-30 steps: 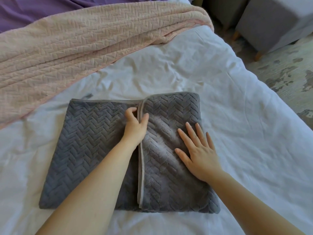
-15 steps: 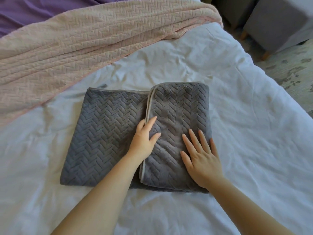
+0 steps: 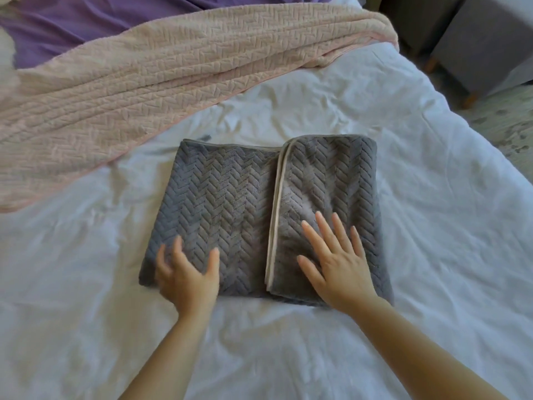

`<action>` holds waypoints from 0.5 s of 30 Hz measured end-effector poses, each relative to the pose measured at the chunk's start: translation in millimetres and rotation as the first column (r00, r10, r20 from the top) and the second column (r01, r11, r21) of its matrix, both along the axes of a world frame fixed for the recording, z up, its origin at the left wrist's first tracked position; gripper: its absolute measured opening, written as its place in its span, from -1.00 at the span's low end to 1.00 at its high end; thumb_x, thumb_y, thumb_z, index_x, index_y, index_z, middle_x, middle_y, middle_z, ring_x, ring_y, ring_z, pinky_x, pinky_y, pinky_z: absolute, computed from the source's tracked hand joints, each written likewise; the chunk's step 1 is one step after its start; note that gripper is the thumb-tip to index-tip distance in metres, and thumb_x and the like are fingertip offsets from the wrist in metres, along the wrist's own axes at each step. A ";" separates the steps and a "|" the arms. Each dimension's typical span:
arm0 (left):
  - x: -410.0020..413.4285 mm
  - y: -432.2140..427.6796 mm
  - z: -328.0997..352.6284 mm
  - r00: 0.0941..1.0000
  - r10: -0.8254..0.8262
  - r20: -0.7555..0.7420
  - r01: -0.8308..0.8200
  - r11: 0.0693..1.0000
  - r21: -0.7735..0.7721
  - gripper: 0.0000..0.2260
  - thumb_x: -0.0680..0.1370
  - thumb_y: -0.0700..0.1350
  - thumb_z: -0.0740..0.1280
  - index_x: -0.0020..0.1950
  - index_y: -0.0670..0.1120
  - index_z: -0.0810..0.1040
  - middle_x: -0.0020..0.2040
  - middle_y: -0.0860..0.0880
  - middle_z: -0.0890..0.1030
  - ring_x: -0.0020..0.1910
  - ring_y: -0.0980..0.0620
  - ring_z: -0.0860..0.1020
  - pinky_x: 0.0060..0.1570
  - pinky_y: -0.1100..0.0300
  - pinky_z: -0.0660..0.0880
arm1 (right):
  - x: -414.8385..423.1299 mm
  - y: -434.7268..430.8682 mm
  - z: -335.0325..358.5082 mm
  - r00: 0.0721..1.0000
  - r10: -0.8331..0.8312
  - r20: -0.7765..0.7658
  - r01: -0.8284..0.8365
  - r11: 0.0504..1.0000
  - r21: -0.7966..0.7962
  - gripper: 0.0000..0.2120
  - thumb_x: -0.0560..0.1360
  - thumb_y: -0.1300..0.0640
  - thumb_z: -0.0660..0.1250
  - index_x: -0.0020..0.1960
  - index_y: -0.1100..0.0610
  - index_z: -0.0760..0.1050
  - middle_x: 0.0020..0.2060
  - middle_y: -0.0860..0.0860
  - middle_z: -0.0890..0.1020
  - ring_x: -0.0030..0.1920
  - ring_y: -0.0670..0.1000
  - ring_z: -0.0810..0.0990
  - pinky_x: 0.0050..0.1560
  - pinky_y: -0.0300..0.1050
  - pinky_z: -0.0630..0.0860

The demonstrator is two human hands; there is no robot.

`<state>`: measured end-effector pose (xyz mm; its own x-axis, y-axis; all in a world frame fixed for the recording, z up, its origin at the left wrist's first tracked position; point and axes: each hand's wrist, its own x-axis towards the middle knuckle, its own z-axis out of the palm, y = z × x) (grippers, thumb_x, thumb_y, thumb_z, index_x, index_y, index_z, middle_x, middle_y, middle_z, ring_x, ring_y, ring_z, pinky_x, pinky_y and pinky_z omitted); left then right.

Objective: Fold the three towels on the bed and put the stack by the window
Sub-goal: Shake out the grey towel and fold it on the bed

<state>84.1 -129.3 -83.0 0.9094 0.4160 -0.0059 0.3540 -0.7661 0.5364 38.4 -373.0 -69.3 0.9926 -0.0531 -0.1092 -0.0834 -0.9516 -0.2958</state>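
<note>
Hands, head view: L hand (image 3: 187,281) has fingers spread and slightly bent, motion-blurred, over the near-L corner of the grey towel (image 3: 230,203). It grips nothing, and can't tell if the fingertips touch the fabric. R hand (image 3: 337,272) lies flat, palm down, fingers straight and fanned, pressing on the towel's folded-over flap, nothing pinched. Grey towel lies under both hands, partly folded: the R part is doubled over the L part. The flap's pale trim edge (image 3: 274,226) runs front to back between the two hands, closer to the R thumb. Herringbone texture, far edge roughly straight, far-R corner rounded by the fold. Towel sits on a white sheet (image 3: 432,226), wrinkled, which spreads to both sides of the hands and under the forearms. Pink towel (image 3: 144,96), same herringbone weave, lies unfolded and bunched well beyond the L hand, running diagonally across the far side of the bed, apart from the grey one. Purple cloth (image 3: 86,21) is beyond that, partly under the pink edge; can't tell what it is. Far beyond the R hand, off the bed: grey upholstered stool (image 3: 490,44) w/ wooden feet on a patterned rug (image 3: 513,122).
</note>
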 end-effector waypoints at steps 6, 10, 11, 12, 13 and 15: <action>11.8 54.6 -0.6 0.717 0.621 -0.316 -0.688 0.558 -0.463 -0.17 0.36 0.03 0.54 0.47 -0.20 0.19 0.45 -0.22 0.20 0.38 -0.24 0.31 0.34 -0.11 0.35 | 1.5 35.5 -6.6 0.952 0.278 -0.131 -0.289 0.955 -0.071 0.04 0.28 -0.53 0.15 0.52 -0.14 -0.31 0.53 0.00 -0.24 0.52 0.19 -0.29 0.47 0.23 -0.25; 15.7 66.8 -3.5 0.756 0.475 -0.450 -0.558 0.107 -0.823 -0.66 0.46 -0.13 0.46 0.18 -0.13 0.49 0.17 -0.14 0.54 0.08 -0.06 0.54 -0.10 0.08 0.55 | -6.5 30.5 -10.3 0.976 0.187 -0.110 -0.188 0.982 -0.001 -0.26 0.53 -0.23 0.09 0.52 -0.12 -0.28 0.49 -0.12 -0.26 0.54 0.07 -0.25 0.50 0.02 -0.28; 16.6 67.5 0.8 0.791 0.428 -0.437 -0.502 0.048 -0.863 -0.71 0.48 -0.16 0.43 0.19 -0.10 0.52 0.13 -0.11 0.56 0.02 -0.03 0.55 -0.16 0.14 0.52 | -7.8 30.2 -8.7 0.981 0.174 -0.089 -0.166 0.982 0.090 -0.33 0.56 -0.17 0.08 0.52 -0.14 -0.23 0.50 -0.17 -0.22 0.54 0.01 -0.24 0.50 -0.03 -0.29; 17.7 68.1 4.7 0.824 0.396 -0.406 -0.458 0.042 -0.888 -0.70 0.50 -0.19 0.39 0.23 -0.09 0.53 0.11 -0.10 0.58 -0.03 -0.01 0.57 -0.18 0.15 0.51 | -7.7 30.8 -5.2 0.989 0.135 -0.058 -0.120 0.972 0.202 -0.39 0.59 -0.12 0.08 0.52 -0.16 -0.17 0.51 -0.20 -0.15 0.54 -0.04 -0.21 0.50 -0.07 -0.28; 19.5 68.6 7.3 0.854 0.374 -0.363 -0.411 0.057 -0.910 -0.67 0.50 -0.22 0.37 0.26 -0.08 0.52 0.11 -0.10 0.61 -0.03 -0.04 0.60 -0.13 0.11 0.53 | -7.1 31.4 -1.7 0.997 0.073 -0.017 -0.065 0.950 0.304 -0.43 0.59 -0.10 0.08 0.52 -0.18 -0.10 0.51 -0.22 -0.08 0.54 -0.08 -0.17 0.50 -0.10 -0.27; 20.6 67.8 17.4 0.901 0.338 -0.272 -0.309 0.059 -0.949 -0.64 0.50 -0.27 0.32 0.29 -0.10 0.49 0.15 -0.16 0.61 0.06 -0.14 0.61 0.00 -0.06 0.55 | -6.9 31.3 0.0 0.998 0.013 0.060 -0.032 0.947 0.319 -0.44 0.56 -0.10 0.06 0.52 -0.20 -0.04 0.52 -0.21 -0.02 0.54 -0.09 -0.16 0.50 -0.09 -0.26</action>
<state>104.7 -61.5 -65.6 0.6927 0.3267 -0.6429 0.3918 0.5780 0.7158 31.4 -341.7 -69.3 0.9981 -0.0021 -0.0608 -0.0376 -0.8079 -0.5882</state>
